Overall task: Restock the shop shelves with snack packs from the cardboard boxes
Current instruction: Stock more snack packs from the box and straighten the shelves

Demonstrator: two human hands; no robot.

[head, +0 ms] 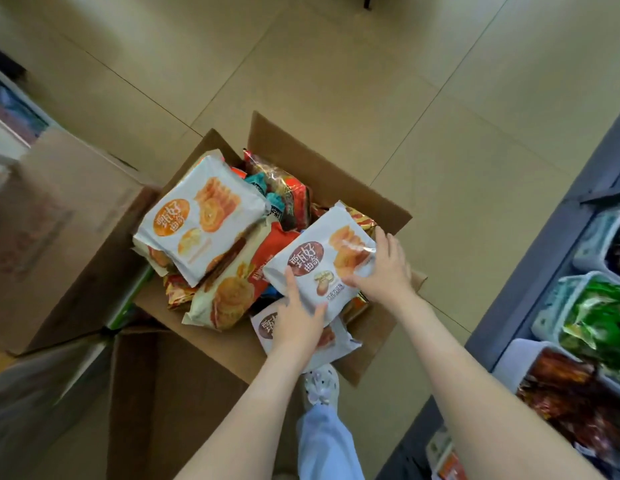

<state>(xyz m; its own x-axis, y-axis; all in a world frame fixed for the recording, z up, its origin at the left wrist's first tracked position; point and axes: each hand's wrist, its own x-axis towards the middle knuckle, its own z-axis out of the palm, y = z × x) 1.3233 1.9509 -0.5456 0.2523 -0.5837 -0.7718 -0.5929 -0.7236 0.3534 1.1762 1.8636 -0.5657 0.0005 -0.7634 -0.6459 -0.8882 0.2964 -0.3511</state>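
Cardboard box (pixel 336 174): open, flaps out, standing on the tiled floor (pixel 370 81), heaped with snack packs.
White cookie pack (pixel 322 268): tilted above the heap at the box's right side, held in both hands.
Left hand (pixel 298 317): grips the pack's near left corner, with the thumb laid on the printed face and the other fingers mostly hidden beneath.
Right hand (pixel 381 271): grips the pack's right edge, thumb pressing the face, fingers spread and bent over the far side.
Second white pack (pixel 201 216): on top of the heap at the box's left side.
Orange pack (pixel 246 282): mid-box, between the two white packs.
Third white pack (pixel 336 341): at the box's near edge, under the left hand.
Closed box (pixel 59 230): just left of the open box.
Shelf bins (pixel 592 306): well right of the box, filled with packets.
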